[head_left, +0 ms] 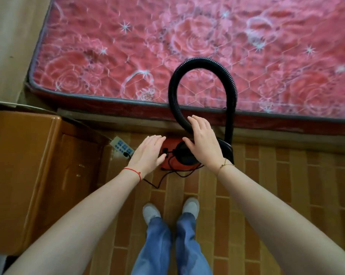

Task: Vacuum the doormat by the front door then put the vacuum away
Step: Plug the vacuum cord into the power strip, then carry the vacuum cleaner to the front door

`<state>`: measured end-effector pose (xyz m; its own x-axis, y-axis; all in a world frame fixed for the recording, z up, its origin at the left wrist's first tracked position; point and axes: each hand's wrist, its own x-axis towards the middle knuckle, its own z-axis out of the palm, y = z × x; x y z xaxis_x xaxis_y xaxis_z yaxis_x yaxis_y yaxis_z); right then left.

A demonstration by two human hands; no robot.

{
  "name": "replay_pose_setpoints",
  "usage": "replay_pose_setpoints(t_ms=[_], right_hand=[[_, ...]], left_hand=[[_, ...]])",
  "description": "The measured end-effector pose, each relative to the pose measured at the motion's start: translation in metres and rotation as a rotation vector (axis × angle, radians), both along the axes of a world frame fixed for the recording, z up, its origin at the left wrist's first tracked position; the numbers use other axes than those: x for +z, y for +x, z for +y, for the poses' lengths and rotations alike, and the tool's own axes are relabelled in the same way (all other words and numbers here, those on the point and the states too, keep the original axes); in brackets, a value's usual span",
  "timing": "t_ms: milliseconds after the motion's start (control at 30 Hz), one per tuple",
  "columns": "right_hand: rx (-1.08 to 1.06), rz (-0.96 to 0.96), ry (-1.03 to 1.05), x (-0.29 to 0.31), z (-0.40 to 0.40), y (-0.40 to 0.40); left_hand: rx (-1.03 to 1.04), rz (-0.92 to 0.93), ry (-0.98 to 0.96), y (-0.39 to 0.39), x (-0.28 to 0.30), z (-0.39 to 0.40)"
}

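The red vacuum (pixel 172 155) sits on the brick-patterned floor (pixel 266 195) against the bed (pixel 167 46), at 12 o'clock from the feet. Its black hose (pixel 230 84) loops over the mattress. Left hand (pixel 148 153) and right hand (pixel 202 141) grip: released, fingers extended above the vacuum.

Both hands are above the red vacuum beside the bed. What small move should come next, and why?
Probably lower the right hand and grip the black hose. Both hands are open, holding nothing; the hose loops up onto the mattress, so the vacuum cannot be carried yet.
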<state>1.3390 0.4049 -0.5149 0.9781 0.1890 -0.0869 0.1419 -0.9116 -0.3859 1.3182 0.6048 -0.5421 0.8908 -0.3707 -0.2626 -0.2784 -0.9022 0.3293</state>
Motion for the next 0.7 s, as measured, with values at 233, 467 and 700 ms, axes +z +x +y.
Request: replay_pose_setpoints(t_ms=[233,467,700], right_hand=[[-0.169,0.059,-0.009,-0.028,-0.071,-0.004],[-0.279,0.175,-0.023,-0.072,-0.118,-0.01],[-0.36,0.31,-0.006,-0.132,-0.133,-0.005]], left_hand=[[-0.074,0.079,0.041,0.012,-0.023,-0.054],[-0.148,0.118,0.089,0.025,-0.068,-0.09],[-0.171,0.191,0.129,0.037,-0.125,-0.108]])
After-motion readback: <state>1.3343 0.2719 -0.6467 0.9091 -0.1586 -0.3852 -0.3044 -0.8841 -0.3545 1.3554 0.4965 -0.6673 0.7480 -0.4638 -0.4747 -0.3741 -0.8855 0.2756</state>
